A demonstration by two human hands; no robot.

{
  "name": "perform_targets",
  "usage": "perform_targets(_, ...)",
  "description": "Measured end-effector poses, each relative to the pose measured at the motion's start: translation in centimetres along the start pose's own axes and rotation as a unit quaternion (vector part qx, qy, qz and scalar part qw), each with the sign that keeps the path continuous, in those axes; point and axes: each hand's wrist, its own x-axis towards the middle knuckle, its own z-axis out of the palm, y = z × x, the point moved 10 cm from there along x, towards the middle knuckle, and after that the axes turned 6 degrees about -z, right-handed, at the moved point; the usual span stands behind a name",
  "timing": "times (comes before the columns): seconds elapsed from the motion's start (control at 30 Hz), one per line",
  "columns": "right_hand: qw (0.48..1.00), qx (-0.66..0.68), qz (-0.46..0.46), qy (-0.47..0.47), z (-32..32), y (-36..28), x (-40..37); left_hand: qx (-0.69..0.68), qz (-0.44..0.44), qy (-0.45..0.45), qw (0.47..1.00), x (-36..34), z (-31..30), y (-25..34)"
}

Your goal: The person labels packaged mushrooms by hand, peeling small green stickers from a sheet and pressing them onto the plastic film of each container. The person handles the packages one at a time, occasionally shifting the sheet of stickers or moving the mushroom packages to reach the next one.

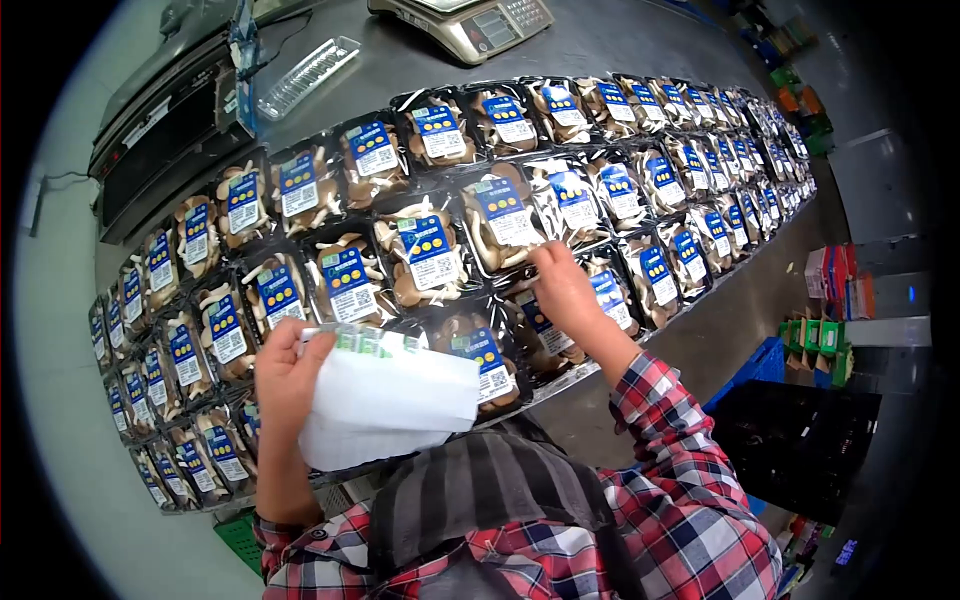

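My left hand (pixel 285 385) pinches a white sheet of stickers (pixel 392 405) by its upper left corner. Small green-and-white labels show along the sheet's top edge, and the sheet covers part of the packs beneath it. My right hand (pixel 565 292) is over the front rows, its fingers drawn together beside a clear-wrapped mushroom pack (pixel 495 218). Whatever may be between those fingertips is too small to make out. Another mushroom pack (pixel 425 255) with a blue-and-white label carries a small green sticker on its label's corner.
Rows of similar packs cover the metal table (pixel 640 45) from left to right. A weighing scale (pixel 470 28) and a clear plastic tray (pixel 310 78) stand at the back. A dark machine (pixel 165 130) is at back left. Black crates (pixel 795 440) lie beyond the right edge.
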Motion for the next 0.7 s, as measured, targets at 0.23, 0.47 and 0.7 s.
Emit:
perform_targets(0.23,0.935,0.339,-0.084,-0.059,-3.4,-12.0,-0.8,0.155,0.083,-0.087,0.98,0.0,5.6,2.1)
perform_targets(0.47,0.958,0.282,-0.057,-0.019,-3.4,-11.4,-2.8,0.217,0.116,-0.127,0.961,-0.4,10.1,3.3)
perform_targets(0.7,0.96,0.251,-0.071,0.104,-4.4,-8.5,-5.6,0.214,0.047,-0.126,0.968,1.8,12.0,-1.0)
